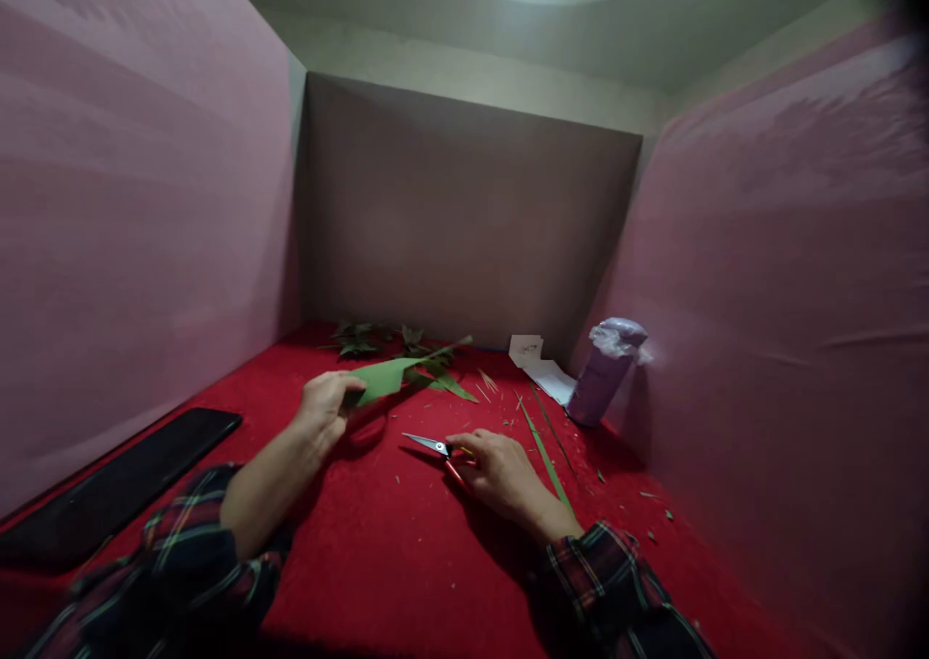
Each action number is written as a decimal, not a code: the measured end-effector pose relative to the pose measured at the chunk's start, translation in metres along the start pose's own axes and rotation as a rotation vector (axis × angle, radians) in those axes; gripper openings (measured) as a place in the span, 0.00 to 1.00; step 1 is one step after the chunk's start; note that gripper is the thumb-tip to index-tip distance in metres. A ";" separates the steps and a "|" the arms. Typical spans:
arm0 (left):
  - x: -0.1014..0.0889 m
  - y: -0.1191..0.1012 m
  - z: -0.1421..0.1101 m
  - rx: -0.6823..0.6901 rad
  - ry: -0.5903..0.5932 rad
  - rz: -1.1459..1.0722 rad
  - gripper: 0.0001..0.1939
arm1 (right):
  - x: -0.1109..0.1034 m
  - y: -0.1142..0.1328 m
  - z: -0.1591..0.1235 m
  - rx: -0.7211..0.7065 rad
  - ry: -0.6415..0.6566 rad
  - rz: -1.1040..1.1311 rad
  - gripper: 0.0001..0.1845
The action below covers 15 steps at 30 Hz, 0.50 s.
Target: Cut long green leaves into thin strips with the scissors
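My left hand point(326, 405) pinches the near end of a broad green leaf point(381, 380), which is held above the red cloth with its thin stem pointing to the far right. My right hand point(500, 470) is closed around the red handles of a pair of scissors point(436, 446). The pointed metal blades face left, below the leaf and apart from it, and look pressed together. Part of the handles is hidden under my right fingers.
Leafy sprigs point(359, 338) lie at the back. Thin sticks point(488, 384), a long green strip point(544, 451) and scraps are on the red cloth point(377, 562). White papers point(550, 380) lie beside a purple plastic-wrapped bundle point(601, 378). A black flat object point(137, 475) is at left.
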<state>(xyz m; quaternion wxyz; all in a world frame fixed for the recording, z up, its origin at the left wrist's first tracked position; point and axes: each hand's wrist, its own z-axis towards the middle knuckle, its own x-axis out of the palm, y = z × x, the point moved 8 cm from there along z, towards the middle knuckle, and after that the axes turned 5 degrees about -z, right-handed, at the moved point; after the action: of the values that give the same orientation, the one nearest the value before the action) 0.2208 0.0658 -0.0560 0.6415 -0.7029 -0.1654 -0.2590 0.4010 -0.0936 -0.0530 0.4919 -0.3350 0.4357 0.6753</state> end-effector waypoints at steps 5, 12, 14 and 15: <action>-0.032 -0.024 -0.032 0.282 -0.180 0.539 0.12 | -0.004 0.019 -0.012 0.052 0.067 -0.374 0.11; 0.016 -0.058 -0.146 0.703 0.023 0.757 0.15 | -0.049 0.051 -0.032 0.168 -0.193 -0.053 0.09; 0.035 -0.017 -0.185 0.447 0.302 0.687 0.06 | -0.048 0.061 -0.035 0.186 -0.220 0.323 0.10; 0.042 0.013 -0.208 0.249 0.467 0.640 0.05 | -0.042 0.068 -0.037 0.191 -0.207 0.458 0.10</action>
<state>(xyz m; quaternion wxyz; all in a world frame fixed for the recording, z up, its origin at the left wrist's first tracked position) 0.2302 -0.1458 -0.0336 0.7901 -0.5581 0.1815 -0.1769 0.3492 -0.1521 -0.0128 0.3975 -0.1086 0.5094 0.7554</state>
